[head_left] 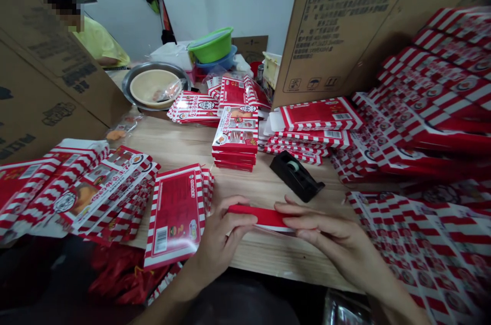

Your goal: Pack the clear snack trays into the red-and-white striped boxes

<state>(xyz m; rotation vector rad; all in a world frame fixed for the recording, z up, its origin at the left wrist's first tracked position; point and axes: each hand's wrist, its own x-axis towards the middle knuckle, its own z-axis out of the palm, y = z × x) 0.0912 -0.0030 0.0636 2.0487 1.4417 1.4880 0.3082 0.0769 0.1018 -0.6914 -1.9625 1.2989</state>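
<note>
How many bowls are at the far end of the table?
4: a cream bowl inside a steel basin, and a green bowl stacked on a blue bowl. Others may be hidden.

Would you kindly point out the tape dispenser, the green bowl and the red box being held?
tape dispenser [301,182]: head view, black body.
green bowl [213,46]: head view, outer wall.
red box [261,214]: head view, exposed red middle.
</note>
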